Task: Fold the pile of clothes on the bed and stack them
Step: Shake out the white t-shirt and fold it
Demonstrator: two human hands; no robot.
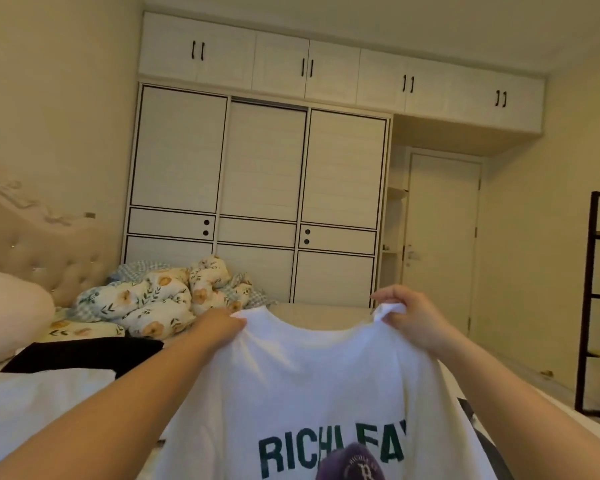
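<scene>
Head view: white T-shirt (312, 386) hangs between left grip (222, 323), right grip (409, 313), both pinching shoulders.

Both bare forearms reach up from the bottom corners of the frame toward its center, held out in front of the person. The left hand (222, 323), left of center, has its fingers curled and pinching the shirt (312, 386). The right hand (409, 315), right of center, grips the shirt's other shoulder with bunched fingers.
</scene>
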